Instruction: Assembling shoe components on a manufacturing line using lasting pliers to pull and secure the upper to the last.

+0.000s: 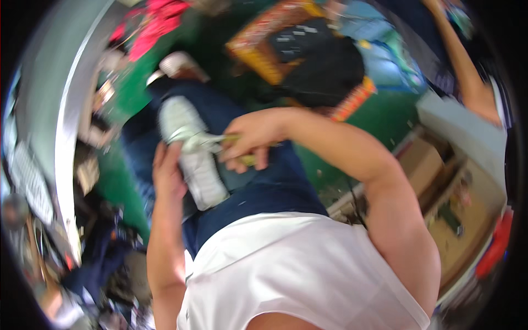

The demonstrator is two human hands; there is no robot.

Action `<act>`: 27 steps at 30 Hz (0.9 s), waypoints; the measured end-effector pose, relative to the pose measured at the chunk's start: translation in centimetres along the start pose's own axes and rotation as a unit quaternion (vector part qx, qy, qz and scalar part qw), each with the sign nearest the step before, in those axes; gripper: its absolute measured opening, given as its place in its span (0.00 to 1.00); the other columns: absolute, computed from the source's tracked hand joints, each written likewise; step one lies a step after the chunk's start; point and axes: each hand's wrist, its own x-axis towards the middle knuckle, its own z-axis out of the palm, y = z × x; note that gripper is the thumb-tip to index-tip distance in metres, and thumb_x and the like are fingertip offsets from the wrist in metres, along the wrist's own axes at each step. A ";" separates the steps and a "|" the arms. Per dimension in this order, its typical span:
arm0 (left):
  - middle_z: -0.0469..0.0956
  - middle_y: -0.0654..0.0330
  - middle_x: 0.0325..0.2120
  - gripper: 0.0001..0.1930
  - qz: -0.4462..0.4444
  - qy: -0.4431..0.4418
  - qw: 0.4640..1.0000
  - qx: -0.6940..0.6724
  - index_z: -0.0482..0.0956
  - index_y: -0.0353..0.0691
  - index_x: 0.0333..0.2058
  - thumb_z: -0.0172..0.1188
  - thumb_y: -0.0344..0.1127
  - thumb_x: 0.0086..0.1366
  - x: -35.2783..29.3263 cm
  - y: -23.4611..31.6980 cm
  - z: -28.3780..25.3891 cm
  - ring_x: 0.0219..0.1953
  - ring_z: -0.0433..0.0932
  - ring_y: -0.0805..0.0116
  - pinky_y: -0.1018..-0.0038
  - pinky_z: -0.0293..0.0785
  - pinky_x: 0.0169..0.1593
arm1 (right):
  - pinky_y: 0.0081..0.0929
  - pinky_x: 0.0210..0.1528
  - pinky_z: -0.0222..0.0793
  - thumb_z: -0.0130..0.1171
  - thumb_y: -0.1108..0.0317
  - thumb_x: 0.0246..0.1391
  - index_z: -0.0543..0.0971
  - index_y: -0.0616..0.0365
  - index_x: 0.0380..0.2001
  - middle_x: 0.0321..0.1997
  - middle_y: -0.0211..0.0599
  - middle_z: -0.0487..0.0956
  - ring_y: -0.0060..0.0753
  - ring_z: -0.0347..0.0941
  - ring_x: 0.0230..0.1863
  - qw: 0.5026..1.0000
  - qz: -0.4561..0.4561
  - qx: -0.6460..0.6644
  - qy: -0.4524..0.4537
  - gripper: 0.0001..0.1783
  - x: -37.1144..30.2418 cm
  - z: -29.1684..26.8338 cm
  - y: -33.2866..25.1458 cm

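A white shoe lies lengthwise across my lap on dark blue trousers, its rounded end pointing away from me. My left hand grips the shoe's left side, thumb resting near its middle. In my closed right hand is a yellow-handled tool, partly covered by my fingers. A pale strip stretches from the middle of the shoe to this hand. Blur keeps me from telling whether that strip is a lace, a strap or part of the tool.
Ahead stands a yellow-orange framed seat with a black cloth over it. A box with cardboard sits at my right. Another person's arm shows at the far right. Along the left runs a grey panel with a pale edge, above scattered items.
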 end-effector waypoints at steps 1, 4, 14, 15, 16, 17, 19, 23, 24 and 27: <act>0.80 0.56 0.46 0.17 0.006 -0.015 1.000 0.014 0.74 0.35 0.54 0.59 0.36 0.70 0.4 -0.1 0.7 0.47 0.80 0.66 0.68 0.76 0.53 | 0.30 0.34 0.84 0.60 0.62 0.64 0.73 0.71 0.55 0.50 0.46 0.80 0.32 0.81 0.44 0.999 0.015 0.011 0.045 0.24 -2.0 0.5 -0.7; 0.81 0.58 0.46 0.18 0.016 -0.026 0.999 0.015 0.74 0.34 0.54 0.62 0.35 0.69 1.1 0.0 2.3 0.46 0.79 0.69 0.71 0.75 0.52 | 0.28 0.30 0.82 0.56 0.62 0.65 0.78 0.66 0.46 0.39 0.43 0.82 0.31 0.82 0.39 0.977 0.070 -0.158 0.124 0.16 -5.4 0.7 -3.7; 0.80 0.59 0.44 0.19 -0.011 0.015 0.998 0.057 0.72 0.36 0.53 0.64 0.36 0.67 -0.1 0.4 1.3 0.44 0.79 0.71 0.71 0.77 0.50 | 0.47 0.38 0.72 0.49 0.53 0.70 0.75 0.66 0.39 0.30 0.54 0.79 0.57 0.78 0.34 0.785 -0.054 -0.522 0.329 0.22 0.8 2.4 -6.3; 0.79 0.59 0.45 0.21 -0.007 0.018 0.997 0.068 0.72 0.37 0.54 0.65 0.35 0.66 -0.2 0.4 1.3 0.45 0.79 0.70 0.70 0.77 0.51 | 0.51 0.38 0.70 0.50 0.50 0.68 0.75 0.68 0.38 0.31 0.59 0.79 0.66 0.76 0.37 0.789 -0.068 -0.510 0.336 0.25 0.1 2.7 -6.9; 0.79 0.59 0.45 0.21 -0.004 0.018 0.998 0.067 0.72 0.37 0.54 0.65 0.35 0.66 -0.2 0.5 1.2 0.45 0.79 0.70 0.70 0.77 0.51 | 0.51 0.38 0.70 0.50 0.50 0.68 0.75 0.68 0.38 0.31 0.59 0.79 0.66 0.76 0.37 0.787 -0.069 -0.512 0.336 0.25 0.0 2.9 -6.4; 0.80 0.58 0.45 0.21 -0.010 0.011 0.997 0.076 0.72 0.37 0.55 0.66 0.34 0.65 -0.1 0.6 1.1 0.46 0.79 0.69 0.70 0.77 0.51 | 0.52 0.38 0.70 0.51 0.50 0.68 0.75 0.67 0.36 0.30 0.59 0.79 0.66 0.76 0.36 0.784 -0.128 -0.510 0.330 0.25 0.1 3.0 -5.6; 0.80 0.58 0.46 0.22 -0.017 0.007 0.996 0.082 0.71 0.38 0.55 0.66 0.34 0.65 -0.3 0.5 0.8 0.46 0.79 0.69 0.69 0.77 0.52 | 0.49 0.36 0.69 0.55 0.52 0.65 0.75 0.65 0.31 0.27 0.57 0.78 0.64 0.76 0.32 0.763 -0.100 -0.543 0.335 0.23 1.3 3.8 -4.0; 0.80 0.58 0.48 0.26 -0.072 -0.032 0.995 0.064 0.70 0.40 0.58 0.69 0.34 0.63 0.2 1.5 0.0 0.47 0.80 0.69 0.70 0.78 0.50 | 0.47 0.39 0.71 0.58 0.56 0.61 0.77 0.65 0.34 0.30 0.55 0.80 0.60 0.78 0.35 0.856 -0.054 -0.407 0.315 0.18 -1.1 3.3 -3.4; 0.80 0.58 0.48 0.26 -0.077 -0.027 0.995 0.058 0.70 0.40 0.58 0.69 0.34 0.63 -0.3 1.6 -0.2 0.47 0.80 0.69 0.70 0.78 0.50 | 0.47 0.39 0.71 0.58 0.56 0.61 0.77 0.65 0.34 0.30 0.55 0.80 0.60 0.78 0.35 0.859 -0.049 -0.407 0.308 0.18 -2.2 3.9 -2.9; 0.81 0.54 0.48 0.27 -0.136 -0.044 0.986 0.086 0.72 0.35 0.56 0.71 0.36 0.61 -0.2 3.5 -0.2 0.49 0.80 0.63 0.63 0.75 0.56 | 0.46 0.44 0.72 0.58 0.63 0.60 0.77 0.67 0.44 0.35 0.56 0.80 0.56 0.79 0.40 0.873 0.034 -0.446 0.191 0.17 -4.2 5.7 -4.4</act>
